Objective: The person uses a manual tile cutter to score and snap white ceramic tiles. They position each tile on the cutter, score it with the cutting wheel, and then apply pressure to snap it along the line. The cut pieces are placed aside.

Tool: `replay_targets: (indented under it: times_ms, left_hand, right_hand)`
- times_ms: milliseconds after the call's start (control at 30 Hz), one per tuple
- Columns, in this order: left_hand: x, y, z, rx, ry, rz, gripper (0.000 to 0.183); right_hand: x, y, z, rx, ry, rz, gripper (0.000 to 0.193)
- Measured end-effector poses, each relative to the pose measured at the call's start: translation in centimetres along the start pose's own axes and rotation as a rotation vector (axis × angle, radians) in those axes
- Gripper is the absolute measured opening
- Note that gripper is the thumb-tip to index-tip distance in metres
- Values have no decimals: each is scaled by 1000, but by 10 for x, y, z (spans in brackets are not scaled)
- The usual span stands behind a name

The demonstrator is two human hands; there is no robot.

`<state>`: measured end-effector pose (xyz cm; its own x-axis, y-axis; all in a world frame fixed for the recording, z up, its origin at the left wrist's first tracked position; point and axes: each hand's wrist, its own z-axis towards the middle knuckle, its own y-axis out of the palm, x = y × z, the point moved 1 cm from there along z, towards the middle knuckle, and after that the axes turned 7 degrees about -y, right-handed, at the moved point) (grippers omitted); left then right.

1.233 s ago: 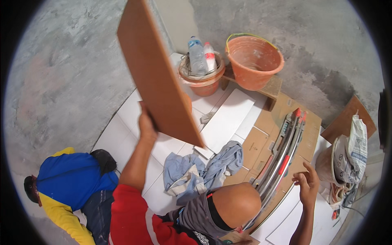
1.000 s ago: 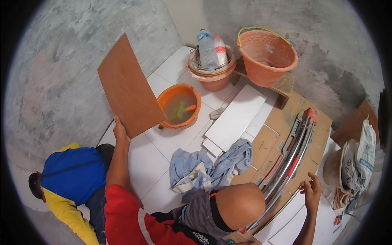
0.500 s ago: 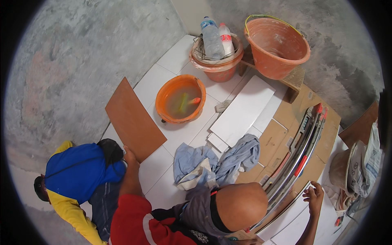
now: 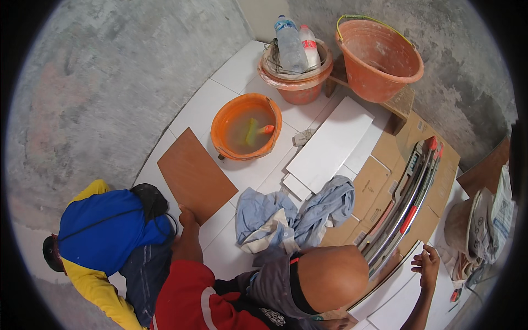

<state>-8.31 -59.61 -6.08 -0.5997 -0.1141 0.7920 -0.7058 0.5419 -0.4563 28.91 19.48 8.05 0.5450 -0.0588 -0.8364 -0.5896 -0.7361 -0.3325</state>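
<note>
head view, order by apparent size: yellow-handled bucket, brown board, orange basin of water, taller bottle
1. Yellow-handled bucket
2. Brown board and orange basin: too alike to rank
3. Taller bottle

Before me, a blue label [image 4: 286, 25] ringed the large bottle [image 4: 292, 50], a red label [image 4: 309, 44] the smaller bottle [image 4: 312, 56]; print on cardboard [image 4: 360, 204] and sack [image 4: 496, 217] I could not read.

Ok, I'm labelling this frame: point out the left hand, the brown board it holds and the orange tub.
Left hand [image 4: 188, 216], head view: its middle.
Brown board [image 4: 197, 176], head view: middle of its surface.
Orange tub [image 4: 220, 130], head view: left inner wall.
</note>
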Motion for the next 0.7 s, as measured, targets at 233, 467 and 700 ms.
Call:
replay_targets:
  times_ms: [233, 467, 700]
  left_hand:
    - [-10, 11, 6, 39, -49, 129, 82]
    - [-11, 17, 1, 41, -94, 167, 83]
    - [-7, 29, -1, 31, -95, 112, 81]
  right_hand:
    - [0, -9, -1, 24, 27, 30, 46]
    - [-4, -6, 1, 15, 28, 45, 44]
    - [-7, 0, 3, 17, 41, 66, 45]
